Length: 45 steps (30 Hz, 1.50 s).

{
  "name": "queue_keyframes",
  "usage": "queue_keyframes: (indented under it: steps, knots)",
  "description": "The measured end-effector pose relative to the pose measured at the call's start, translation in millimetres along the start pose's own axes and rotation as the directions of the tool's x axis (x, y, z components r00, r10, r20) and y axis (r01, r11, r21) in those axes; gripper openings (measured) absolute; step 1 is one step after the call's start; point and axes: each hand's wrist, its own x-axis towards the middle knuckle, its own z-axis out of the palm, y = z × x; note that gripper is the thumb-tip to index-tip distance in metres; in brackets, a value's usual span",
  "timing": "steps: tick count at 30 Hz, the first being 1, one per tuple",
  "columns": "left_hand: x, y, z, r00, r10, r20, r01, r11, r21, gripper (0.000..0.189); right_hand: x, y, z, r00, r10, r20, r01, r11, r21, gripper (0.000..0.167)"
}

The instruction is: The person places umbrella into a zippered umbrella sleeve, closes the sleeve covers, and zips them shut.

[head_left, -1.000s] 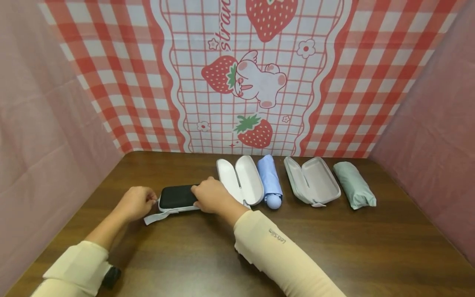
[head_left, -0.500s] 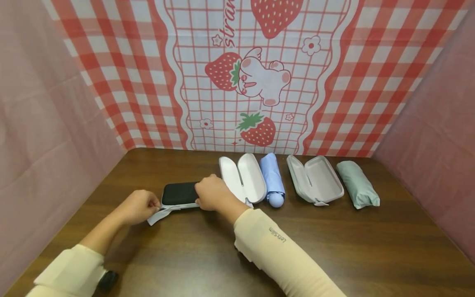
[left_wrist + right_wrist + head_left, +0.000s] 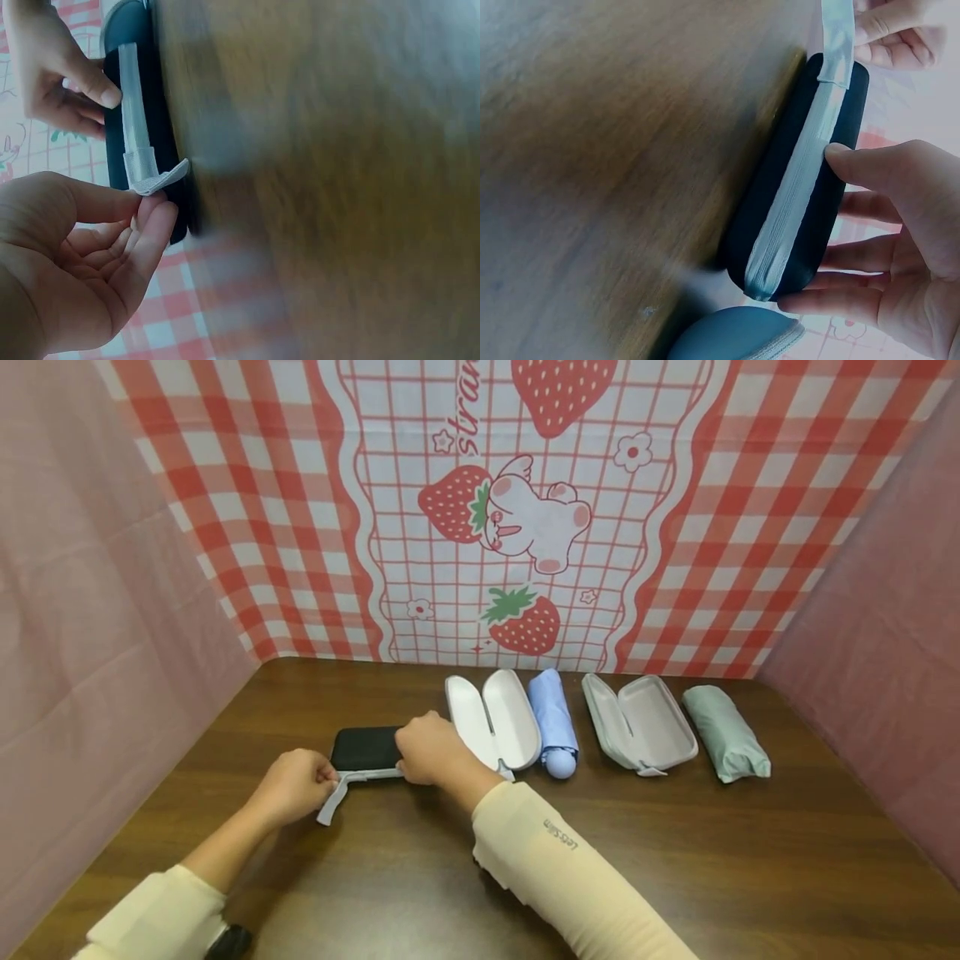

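Note:
A black zip case (image 3: 365, 747) with a pale grey zipper band lies at the left of the table, closed as far as it shows. With thumb and fingertips my left hand (image 3: 294, 787) pinches the zipper pull at the case's near left corner. The pull's grey fabric tab (image 3: 328, 807) hangs toward me. Over the right end of the case, my right hand (image 3: 433, 750) grips it. In the right wrist view, the right thumb presses the black side next to the zipper band (image 3: 787, 202), the other fingers behind.
Just right of the right hand lies an open white-lined case (image 3: 513, 718). Beyond it are a folded blue umbrella (image 3: 551, 714), an open grey-green case (image 3: 658, 722) and a green fabric-wrapped bundle (image 3: 723, 731). A checked strawberry cloth (image 3: 525, 527) hangs behind the table.
My left hand has moved right and toward me, from the case's left end round to its near corner, the tab swinging along. The right hand keeps its grip.

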Motion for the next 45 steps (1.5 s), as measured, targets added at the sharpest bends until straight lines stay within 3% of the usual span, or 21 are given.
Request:
queue_keyframes:
  steps: [8, 14, 17, 19, 21, 23, 25, 32, 35, 38, 42, 45]
  knots:
    - [7.8, -7.6, 0.7, 0.999, -0.002, -0.054, 0.004, 0.999, 0.032, 0.007, -7.9, -0.5, 4.1, 0.999, -0.008, -0.032, 0.007, 0.999, -0.037, 0.031]
    - [9.8, -0.9, -0.3, 0.988, 0.032, -0.153, -0.024, 0.998, 0.056, 0.002, -18.7, 5.6, 5.6, 0.999, 0.013, -0.036, -0.013, 1.0, 0.005, 0.03]
    - [10.0, 10.8, 1.4, 0.987, 0.021, -0.16, -0.023, 1.0, -0.01, 0.003, -23.3, 5.9, 4.8, 0.999, 0.012, -0.041, -0.012, 1.0, 0.01, 0.034]
    - [9.6, 19.5, 4.0, 0.995, -0.016, -0.094, 0.006, 0.994, -0.113, 0.007, -25.6, 4.2, 4.6, 0.999, 0.015, -0.05, -0.014, 1.0, 0.011, 0.04]
    - [9.1, 27.7, 7.3, 0.998, -0.068, 0.005, 0.068, 0.969, -0.239, 0.012, -27.9, 1.8, 4.7, 0.998, 0.017, -0.056, -0.016, 1.0, 0.011, 0.046]
    - [8.6, 34.4, 10.6, 0.989, -0.116, 0.094, 0.142, 0.928, -0.344, 0.018, -29.9, 0.0, 6.0, 0.998, 0.022, -0.06, -0.021, 1.0, 0.012, 0.051]
    - [9.0, 39.3, 14.3, 0.979, -0.152, 0.138, 0.196, 0.89, -0.412, 0.022, -32.5, -1.3, 7.3, 0.998, 0.022, -0.063, -0.022, 1.0, 0.01, 0.055]
    - [13.9, 44.8, 21.8, 0.965, -0.243, 0.099, 0.259, 0.825, -0.502, 0.039, -40.0, -1.4, 12.9, 0.995, 0.023, -0.094, -0.017, 0.998, 0.057, 0.063]
    - [18.4, 45.0, 23.1, 0.961, -0.266, 0.08, 0.268, 0.816, -0.512, 0.045, -40.7, -1.0, 12.1, 0.993, 0.013, -0.119, -0.003, 0.997, 0.082, 0.059]
    - [23.3, 45.2, 23.8, 0.965, -0.259, 0.032, 0.246, 0.861, -0.445, 0.047, -40.7, -2.3, 9.7, 0.99, -0.007, -0.138, 0.024, 0.992, 0.124, 0.049]
    - [25.8, 45.8, 23.0, 0.975, -0.217, -0.043, 0.2, 0.946, -0.254, 0.049, -40.1, -6.3, 8.2, 0.987, -0.058, -0.148, 0.089, 0.974, 0.21, 0.04]
    - [24.8, 46.7, 20.6, 0.985, -0.152, -0.078, 0.139, 0.978, -0.154, 0.051, -40.1, -7.9, 7.2, 0.986, -0.087, -0.14, 0.125, 0.948, 0.292, 0.044]
